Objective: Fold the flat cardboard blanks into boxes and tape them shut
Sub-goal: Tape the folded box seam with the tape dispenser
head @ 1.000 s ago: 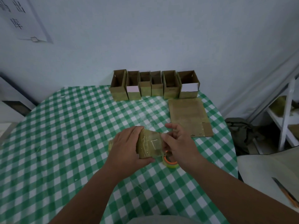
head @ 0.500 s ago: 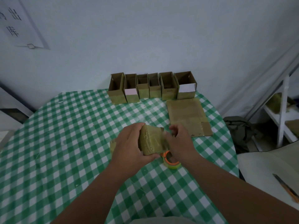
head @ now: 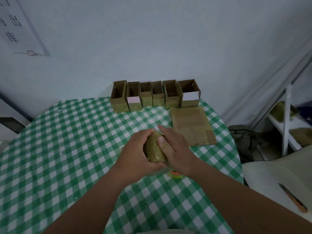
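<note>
"Where was the box [head: 154, 150] when you looked?"

"Above the middle of the checked table [head: 67, 149], held between both hands. The left hand [head: 136, 152] was curled round its left side, fingers over the top and thumb under the near edge. The right hand [head: 175, 149] lay against the right side with the fingers fairly straight and the thumb pressed flat on the cardboard."

"Was it closed?"

"The face towards me was shut and had a shine like tape. I could not see the other faces."

"And the other boxes?"

"Six open boxes [head: 155, 95] stood in a row at the far edge of the table, against the wall, touching one another. Their tops were open, and I could not tell whether anything was inside. Two had a white panel on the front."

"Any blanks left?"

"A flat blank [head: 192, 125] lay just in front of the right end of that row. A roll of tape [head: 175, 175] showed on the table under the right wrist, mostly hidden. A knife [head: 293, 198] lay apart on a pale surface to the right."
</note>
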